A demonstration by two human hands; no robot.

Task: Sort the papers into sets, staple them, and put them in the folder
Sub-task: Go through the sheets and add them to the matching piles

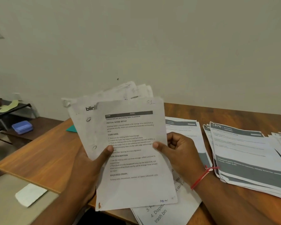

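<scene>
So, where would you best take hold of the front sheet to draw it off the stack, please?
Pinch the front sheet at its right edge, from the right, where the right grip has its thumb. It sits right of and below the stack, so that edge stands clear; the left grip holds the rest.

Soft, flat indoor light, dimmish, with a greenish-beige cast over the plain painted wall (169, 46); shadows are all soft-edged, a thin one under the stacks of grey-banded printed sheets (250, 156) on the brown wooden table (39, 151) and near-black below its front edge. Print on the handheld bundle of white printed papers (133, 159) reads sharp mid-frame, but its fanned top edges wash out and smear, and the grey-banded stacks blur to unreadable. Wide-angle bend at the borders: table edge bows, dark metal shelf (23, 106) at far left leans and goes soft.
</scene>
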